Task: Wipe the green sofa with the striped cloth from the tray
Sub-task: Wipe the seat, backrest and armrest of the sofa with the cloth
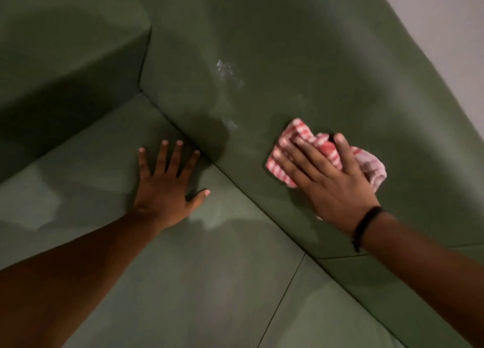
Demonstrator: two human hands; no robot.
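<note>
The green sofa (288, 46) fills the view, its backrest rising at the right and its seat cushions below. My right hand (324, 180) presses the bunched red-and-white striped cloth (311, 143) flat against the lower backrest. My left hand (167, 182) lies palm down on the seat cushion, fingers spread, fingertips near the crease where seat meets backrest. It holds nothing. A whitish wet smear (227, 72) shows on the backrest above and left of the cloth. The tray is out of view.
The sofa's armrest (68, 67) stands at the upper left. A seam (282, 300) divides two seat cushions at the bottom. A pale wall (450, 20) shows behind the backrest at the upper right.
</note>
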